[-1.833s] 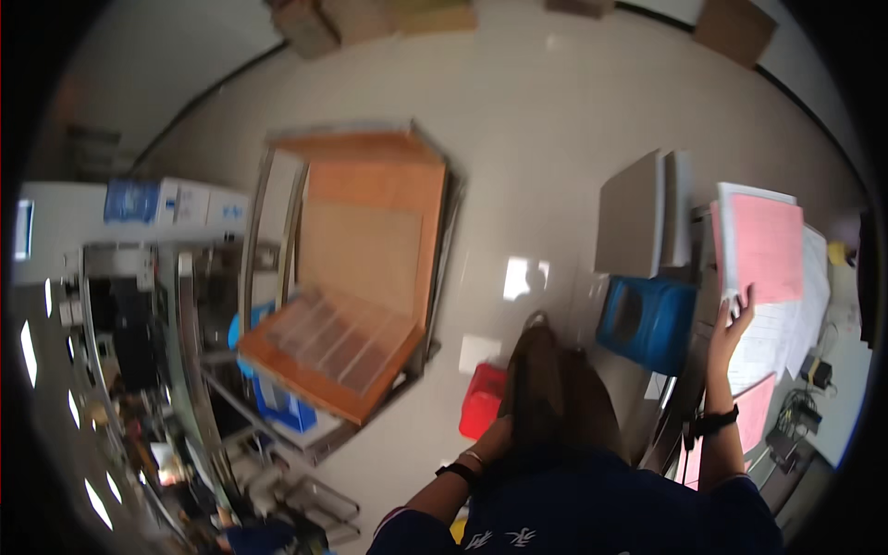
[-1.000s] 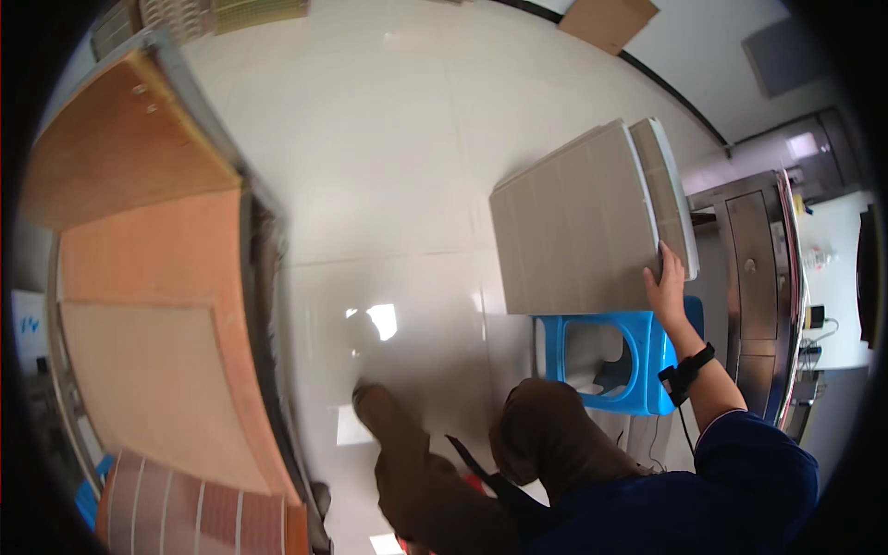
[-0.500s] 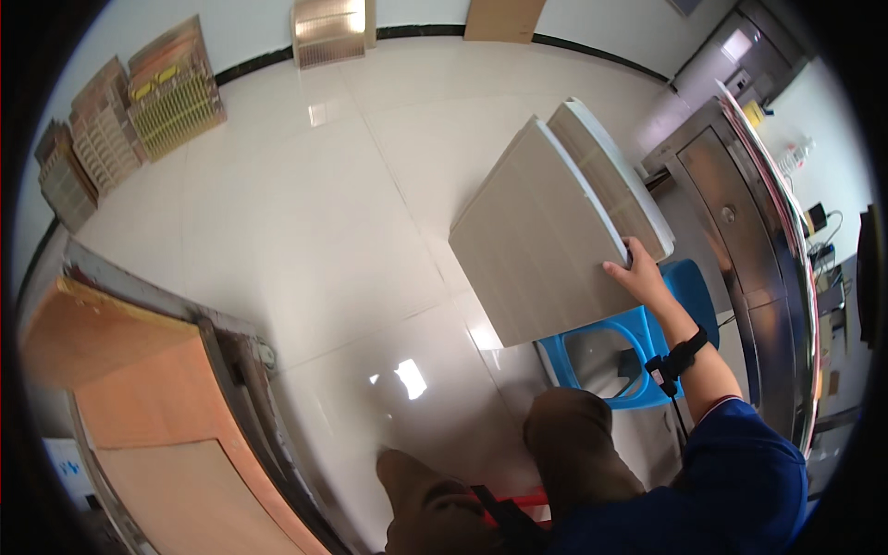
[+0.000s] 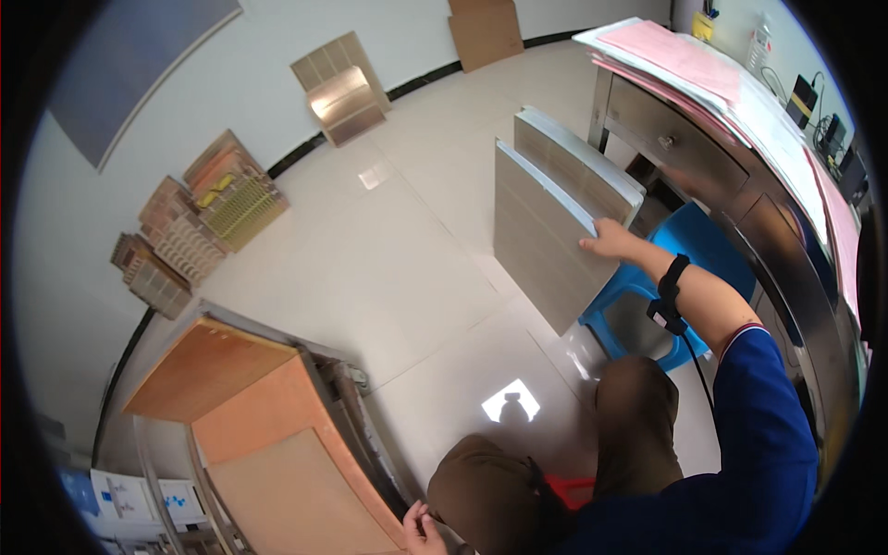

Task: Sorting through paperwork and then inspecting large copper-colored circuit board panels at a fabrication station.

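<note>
The grey panel (image 4: pixel 541 236) stands on edge on the pale tiled floor (image 4: pixel 370 268), leaning back against a second grey panel (image 4: pixel 578 166) just behind it, which in turn rests by the metal desk (image 4: pixel 731 176). In the head view the right hand (image 4: pixel 612 242) lies on the near panel's upper right edge — the fingers (image 4: pixel 592 244) are stretched flat and held close together over the rim, touching it rather than clamped round it. A black wrist strap (image 4: pixel 670 287) with a cable sits on that forearm, above a blue sleeve (image 4: pixel 758 435).

Just below and right of the panel stands a blue plastic stool (image 4: pixel 689 268), partly tucked against the desk; its seat has a hole, and nothing shows inside it. The desk top carries stacks of pink and white paper (image 4: pixel 703 65).

The left hand (image 4: pixel 421 529) is at the lower edge of the picture beside the person's knee, next to an orange tray rack (image 4: pixel 268 435) — its fingers are curled, and whether they hold anything cannot be told. Against the far wall lean sample boards (image 4: pixel 199 217) and a cardboard sheet (image 4: pixel 486 32).
</note>
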The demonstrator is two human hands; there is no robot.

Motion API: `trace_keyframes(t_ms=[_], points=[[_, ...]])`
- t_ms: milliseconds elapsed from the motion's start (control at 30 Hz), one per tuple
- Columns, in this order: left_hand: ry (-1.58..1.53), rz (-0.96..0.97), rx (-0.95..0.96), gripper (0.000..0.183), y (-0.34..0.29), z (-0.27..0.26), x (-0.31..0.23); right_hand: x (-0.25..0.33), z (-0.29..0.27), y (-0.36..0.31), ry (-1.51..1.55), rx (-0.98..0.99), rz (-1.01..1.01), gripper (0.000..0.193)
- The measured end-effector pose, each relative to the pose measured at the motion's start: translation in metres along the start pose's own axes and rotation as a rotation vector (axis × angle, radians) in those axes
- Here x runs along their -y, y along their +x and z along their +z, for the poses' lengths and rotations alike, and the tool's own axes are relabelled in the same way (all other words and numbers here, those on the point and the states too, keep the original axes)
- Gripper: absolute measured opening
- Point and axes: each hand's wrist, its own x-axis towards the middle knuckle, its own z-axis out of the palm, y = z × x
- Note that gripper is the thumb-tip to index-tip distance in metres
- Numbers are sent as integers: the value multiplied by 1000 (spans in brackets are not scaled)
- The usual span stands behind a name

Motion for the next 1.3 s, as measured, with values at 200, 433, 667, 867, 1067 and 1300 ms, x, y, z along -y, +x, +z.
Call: trace_keyframes(t_ms=[200, 433, 667, 867, 1067, 1300], points=[[163, 237, 8, 26, -47, -13, -18, 56, 39, -73, 51, 37, -111, 39], [-64, 294, 69, 24, -40, 11, -26, 102, 40, -209, 164, 186, -256, 31], [-180, 409, 414, 44, -23, 85, -48, 130, 42, -300, 199, 317, -354, 28], [-163, 428, 363, 72, -23, 120, -55, 148, 43, -327, 126, 402, -443, 34], [-76, 352, 270, 77, -20, 133, -59, 144, 40, -329, 124, 524, -324, 48], [101, 503, 228, 80, -12, 147, -63, 110, 52, -317, 781, 523, -289, 56]])
